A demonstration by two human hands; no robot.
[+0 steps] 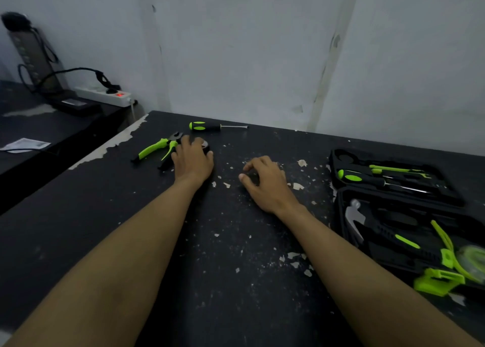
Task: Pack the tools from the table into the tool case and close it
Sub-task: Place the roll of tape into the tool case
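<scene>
The black tool case lies open at the right of the black table; its halves hold screwdrivers and a hammer. At the far left of the table lie green-handled pliers, and behind them a green-and-black screwdriver. My left hand rests over a black roll of tape beside the pliers, with its fingers curled around it; most of the roll is hidden. My right hand hovers mid-table, left of the case, with bent, spread fingers and nothing in it.
White paint flakes litter the tabletop. The wall runs close behind the table. A lower black surface to the left carries a power strip, cables and a paper slip. Green latches stick out at the case's near edge.
</scene>
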